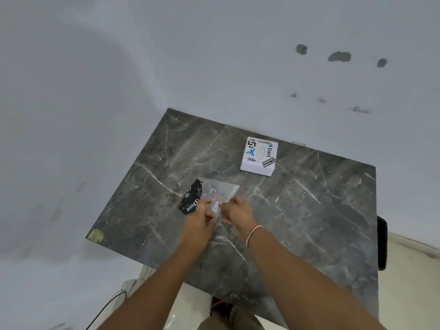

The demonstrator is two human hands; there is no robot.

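Clear sticker sheet, few small marks; left hand and right hand pinch it.

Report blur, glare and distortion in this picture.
Head view: the wide-angle lens skews the table; the light is soft and even, with no hard glare; the left hand, right hand and the clear sheet they pinch look blurred; the stickers on the box are legible.

Held items: clear sticker sheet and black card
Sheet held near-flat over worktop centre; white-lettered card lies tilted at its left edge.
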